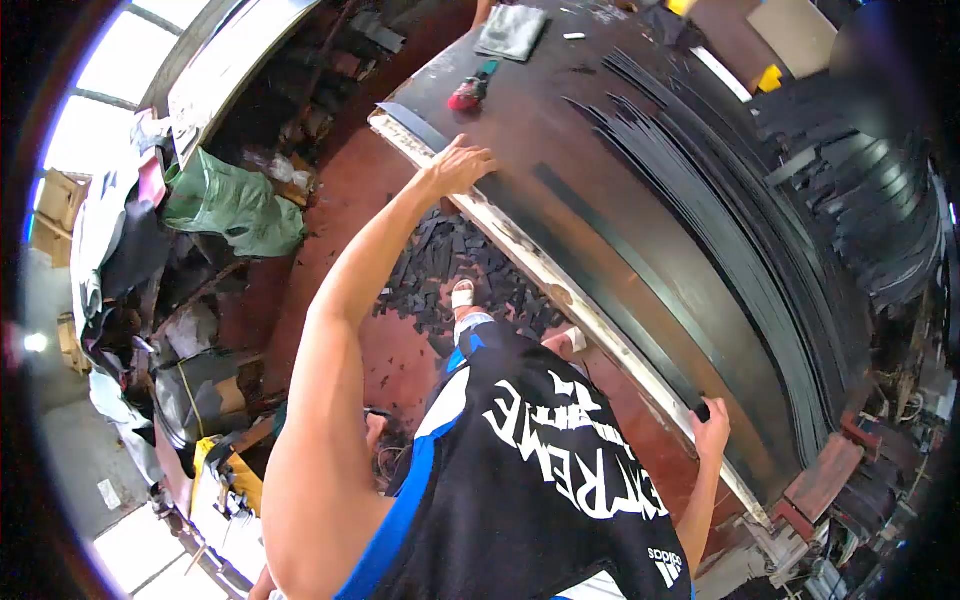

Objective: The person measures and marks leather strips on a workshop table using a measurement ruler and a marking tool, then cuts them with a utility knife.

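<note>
My left hand lies with its fingers spread on the edge of a dark worktable, touching the far end of a long black strip. This strip runs along the table's edge toward my right hand. My right hand is closed at the table's edge around a small black object at the strip's near end. Whether that object is a tool or the strip's own end cannot be made out. I wear a black shirt with white letters.
Several more black strips lie fanned across the table. At its far end are a red-handled tool, a grey folded cloth and a yellow block. Black offcuts cover the red floor by my foot. Bags and clutter stand on the left.
</note>
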Demonstrator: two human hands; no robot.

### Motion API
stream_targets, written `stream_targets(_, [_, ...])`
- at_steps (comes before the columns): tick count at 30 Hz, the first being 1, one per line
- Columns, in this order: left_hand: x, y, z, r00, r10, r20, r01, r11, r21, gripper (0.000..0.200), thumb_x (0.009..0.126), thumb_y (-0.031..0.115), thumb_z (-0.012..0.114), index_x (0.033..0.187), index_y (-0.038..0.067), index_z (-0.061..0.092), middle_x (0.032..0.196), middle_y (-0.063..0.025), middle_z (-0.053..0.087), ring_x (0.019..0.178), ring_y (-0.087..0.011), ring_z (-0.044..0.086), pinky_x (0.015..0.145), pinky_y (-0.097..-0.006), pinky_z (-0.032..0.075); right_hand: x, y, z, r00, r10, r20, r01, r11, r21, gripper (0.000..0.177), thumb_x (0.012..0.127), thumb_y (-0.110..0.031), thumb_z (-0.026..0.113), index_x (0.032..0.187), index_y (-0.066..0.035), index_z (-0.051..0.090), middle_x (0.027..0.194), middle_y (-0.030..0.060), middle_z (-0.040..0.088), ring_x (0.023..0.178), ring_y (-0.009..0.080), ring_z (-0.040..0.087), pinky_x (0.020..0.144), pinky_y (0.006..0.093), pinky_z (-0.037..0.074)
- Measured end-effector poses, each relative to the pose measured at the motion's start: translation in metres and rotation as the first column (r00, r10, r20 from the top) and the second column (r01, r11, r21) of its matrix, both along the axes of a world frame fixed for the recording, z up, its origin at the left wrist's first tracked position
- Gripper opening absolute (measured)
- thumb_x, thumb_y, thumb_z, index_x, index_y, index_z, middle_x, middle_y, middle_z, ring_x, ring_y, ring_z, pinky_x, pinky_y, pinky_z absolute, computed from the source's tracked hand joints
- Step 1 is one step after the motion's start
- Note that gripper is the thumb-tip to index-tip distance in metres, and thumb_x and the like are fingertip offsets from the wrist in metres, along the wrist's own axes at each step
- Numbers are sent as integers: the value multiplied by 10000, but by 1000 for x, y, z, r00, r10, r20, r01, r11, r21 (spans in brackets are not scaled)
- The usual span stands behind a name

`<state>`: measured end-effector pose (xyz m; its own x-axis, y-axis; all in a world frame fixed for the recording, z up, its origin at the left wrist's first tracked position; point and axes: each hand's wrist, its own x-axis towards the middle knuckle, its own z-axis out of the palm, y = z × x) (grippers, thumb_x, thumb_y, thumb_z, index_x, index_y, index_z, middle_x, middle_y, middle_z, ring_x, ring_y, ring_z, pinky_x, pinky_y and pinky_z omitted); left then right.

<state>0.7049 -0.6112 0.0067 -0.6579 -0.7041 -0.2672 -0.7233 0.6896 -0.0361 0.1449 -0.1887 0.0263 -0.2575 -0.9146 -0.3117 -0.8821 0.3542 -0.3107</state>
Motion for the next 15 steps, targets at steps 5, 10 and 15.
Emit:
stream_targets(5, [-1, -17, -14, 936, -312, -161, 268, 932, -246, 156, 794, 180, 660, 931, 195, 733, 913, 21, 722, 902, -183, 695, 799, -388, 509, 91, -65, 48, 987, 91, -130, -103, 991, -87, 660, 664, -101, 831, 1276, -28, 595, 1304, 131, 581, 1197, 356, 560, 1003, 412, 455])
stream_targets(10, [-17, 1, -29, 970, -73, -234, 29, 982, -187, 176, 821, 132, 637, 983, 120, 705, 1058, -51, 686, 1065, -228, 653, 1076, -560, 370, 269, -227, 54, 985, 155, 76, -139, 974, -180, 582, 811, -269, 781, 1303, -12, 603, 1344, 184, 599, 1246, 333, 565, 1051, 389, 432])
stream_targets(15, [44, 69, 6, 558, 67, -827, -363, 916, -170, 411, 760, 81, 666, 1171, 91, 649, 1185, -90, 639, 1179, -282, 583, 1086, -602, 339, 396, -342, 33, 925, 380, -1, -375, 913, -161, 605, 813, -323, 773, 1322, -47, 597, 1258, 185, 653, 1168, 346, 624, 994, 394, 484])
